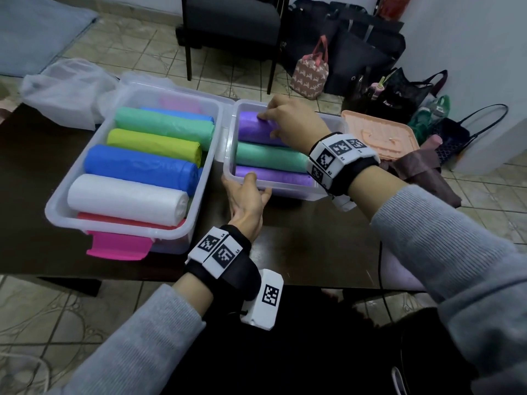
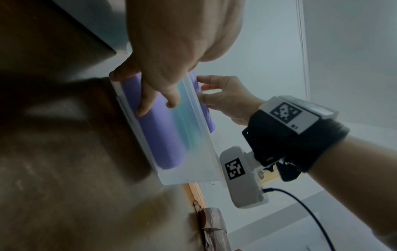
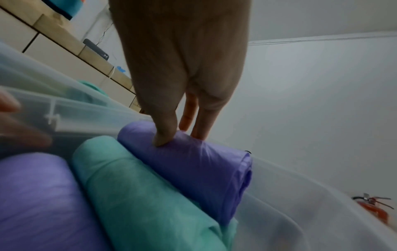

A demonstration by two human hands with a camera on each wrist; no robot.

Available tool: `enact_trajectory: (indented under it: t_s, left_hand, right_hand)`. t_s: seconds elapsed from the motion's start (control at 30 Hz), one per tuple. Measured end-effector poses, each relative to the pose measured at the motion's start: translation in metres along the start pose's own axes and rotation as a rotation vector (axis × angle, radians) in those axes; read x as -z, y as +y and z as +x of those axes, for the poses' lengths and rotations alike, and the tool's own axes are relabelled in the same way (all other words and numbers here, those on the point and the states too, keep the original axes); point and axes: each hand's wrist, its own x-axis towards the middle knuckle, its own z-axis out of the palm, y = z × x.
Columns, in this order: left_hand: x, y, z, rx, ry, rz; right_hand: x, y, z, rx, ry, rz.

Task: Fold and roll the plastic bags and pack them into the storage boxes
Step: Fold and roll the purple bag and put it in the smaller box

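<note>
Dark bench (image 1: 34, 195) on a floor of beige patterned tiles (image 1: 119, 44). Behind it, a black chair (image 1: 231, 21); to its right, dark bags (image 1: 368, 49) and a patterned pink tote (image 1: 309, 76) against a pale wall (image 1: 470, 52). Even, dim indoor light.

Gripped at its near wall by the left hand (image 1: 247, 201), small box (image 1: 285, 192) with three rolls side by side; farthest roll (image 1: 253, 128) under the right hand (image 1: 291, 121), full large box (image 1: 71, 220) just left
</note>
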Motion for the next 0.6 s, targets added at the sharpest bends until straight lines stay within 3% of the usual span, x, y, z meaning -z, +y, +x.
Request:
enact_trajectory:
  t_s: [0.13, 0.2, 0.37, 0.6]
  left_hand:
    - [-0.003, 0.001, 0.000, 0.010, 0.032, -0.024]
    - [-0.003, 0.000, -0.001, 0.012, 0.033, -0.024]
    - [-0.004, 0.001, -0.001, 0.000, 0.044, 0.000]
    - [-0.007, 0.003, -0.003, -0.018, 0.061, -0.005]
  right_hand:
    - [-0.004, 0.010, -0.007, -0.085, 0.078, 0.236]
    - [-0.005, 0.014, -0.012, -0.133, 0.147, 0.205]
    - [-0.015, 0.018, -0.025, -0.046, -0.025, 0.083]
    - [-0.016, 0.020, -0.026, -0.100, -0.156, 0.182]
